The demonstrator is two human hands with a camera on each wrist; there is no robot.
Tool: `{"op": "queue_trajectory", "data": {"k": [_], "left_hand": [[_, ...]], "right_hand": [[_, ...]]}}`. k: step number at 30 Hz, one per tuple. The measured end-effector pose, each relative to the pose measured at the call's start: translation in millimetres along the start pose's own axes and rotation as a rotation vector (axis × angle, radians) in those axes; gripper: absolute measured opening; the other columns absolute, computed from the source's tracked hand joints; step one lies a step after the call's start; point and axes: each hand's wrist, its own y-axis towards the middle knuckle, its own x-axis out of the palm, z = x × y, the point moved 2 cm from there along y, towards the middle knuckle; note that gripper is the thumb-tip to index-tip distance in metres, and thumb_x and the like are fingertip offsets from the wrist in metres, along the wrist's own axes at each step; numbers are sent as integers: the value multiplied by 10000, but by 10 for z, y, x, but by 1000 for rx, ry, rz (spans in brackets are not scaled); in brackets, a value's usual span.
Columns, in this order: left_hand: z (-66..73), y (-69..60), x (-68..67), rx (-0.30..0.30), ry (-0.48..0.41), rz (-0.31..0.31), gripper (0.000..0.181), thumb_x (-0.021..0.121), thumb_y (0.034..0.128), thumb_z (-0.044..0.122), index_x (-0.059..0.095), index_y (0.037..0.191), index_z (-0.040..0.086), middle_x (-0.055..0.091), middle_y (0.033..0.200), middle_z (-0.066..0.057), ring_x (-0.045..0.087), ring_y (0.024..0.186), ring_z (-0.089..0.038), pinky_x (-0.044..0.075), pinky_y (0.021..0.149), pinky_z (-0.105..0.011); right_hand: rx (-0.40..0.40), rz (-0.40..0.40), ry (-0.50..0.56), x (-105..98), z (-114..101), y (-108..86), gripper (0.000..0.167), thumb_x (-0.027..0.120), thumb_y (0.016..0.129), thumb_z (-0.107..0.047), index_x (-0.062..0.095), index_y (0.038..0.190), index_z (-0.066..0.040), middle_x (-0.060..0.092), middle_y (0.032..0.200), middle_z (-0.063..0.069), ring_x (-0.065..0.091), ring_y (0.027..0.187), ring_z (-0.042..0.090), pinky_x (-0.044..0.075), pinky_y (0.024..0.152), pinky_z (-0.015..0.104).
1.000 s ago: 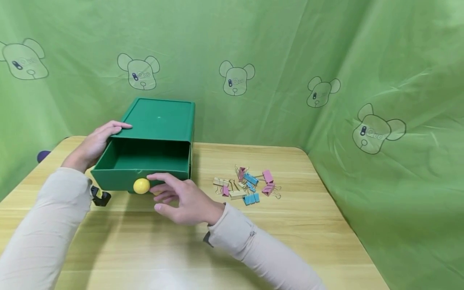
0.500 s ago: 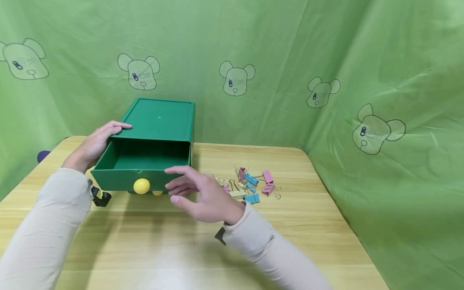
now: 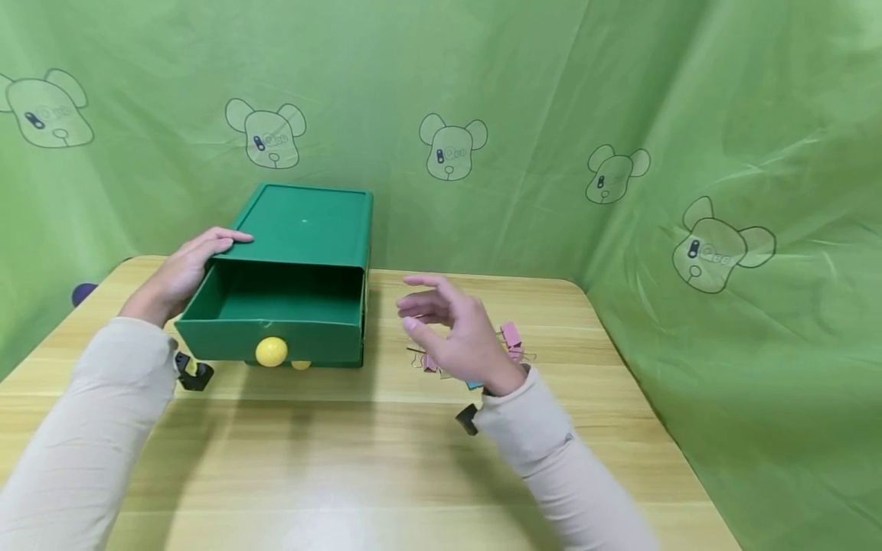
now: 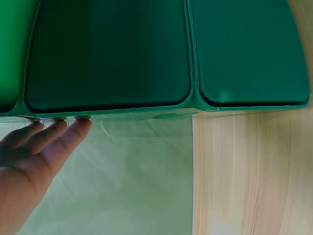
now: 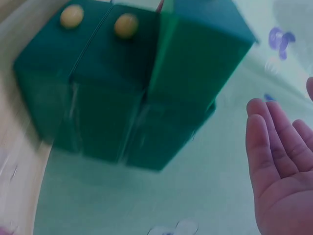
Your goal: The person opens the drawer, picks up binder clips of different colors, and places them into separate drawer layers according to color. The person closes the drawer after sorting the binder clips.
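Observation:
A green drawer cabinet stands at the left of the table. Its top drawer is pulled out, and I see no contents in the visible part; a yellow round knob sits on the front. My left hand rests on the cabinet's upper left edge, and in the left wrist view its fingers touch the green side. Above the pile of binder clips hovers my right hand, holding nothing, with loosely bent fingers. It hides most of the pile; pink and blue clips show around it.
Two lower drawers, pushed in, show in the right wrist view with their yellow knobs. A green curtain printed with bear heads surrounds the wooden table at the back and sides.
My right hand has left the area by the drawer knob and moved right and away from me, over the binder clips. The left hand and the opened drawer have stayed put.

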Motion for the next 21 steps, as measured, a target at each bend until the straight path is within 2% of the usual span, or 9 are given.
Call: {"op": "queue_trajectory", "data": {"k": [4, 8, 12, 17, 21], "left_hand": [[2, -2, 10, -7, 5, -1, 316, 343, 1057, 405, 613, 1221, 392, 354, 1370, 34, 317, 1234, -172, 410, 865, -203], [5, -4, 13, -8, 21, 0, 324, 334, 1057, 412, 609, 1228, 391, 345, 1387, 22, 310, 1244, -177, 396, 878, -211], [6, -4, 2, -10, 29, 8, 325, 327, 1057, 418, 605, 1225, 398, 341, 1394, 21, 300, 1256, -186, 372, 925, -279], [10, 0, 0, -14, 38, 11, 335, 320, 1058, 419, 600, 1237, 379, 332, 1408, 18, 247, 1315, -221, 258, 1055, -447], [9, 5, 1, 2, 55, 14, 358, 316, 1061, 403, 590, 1273, 315, 342, 1404, 17, 198, 1362, -254, 146, 1120, -493]], "right_hand": [[81, 48, -99, -183, 184, -47, 420, 634, 895, -3, 510, 1296, -3, 682, 1093, 160, 666, 949, 260, 541, 838, 337], [203, 90, -180, -353, 414, -119, 394, 637, 910, -36, 528, 1288, -21, 677, 1107, 158, 658, 965, 263, 529, 864, 366], [330, 119, -233, -484, 646, -191, 382, 640, 921, -71, 542, 1289, -40, 670, 1122, 157, 647, 992, 277, 512, 897, 389], [494, 104, -312, -624, 920, -299, 404, 657, 930, -160, 534, 1304, -68, 646, 1176, 154, 624, 1041, 291, 497, 917, 417], [576, 66, -373, -734, 1105, -395, 447, 673, 922, -225, 527, 1312, -60, 615, 1217, 182, 600, 1078, 327, 477, 941, 458]]}}
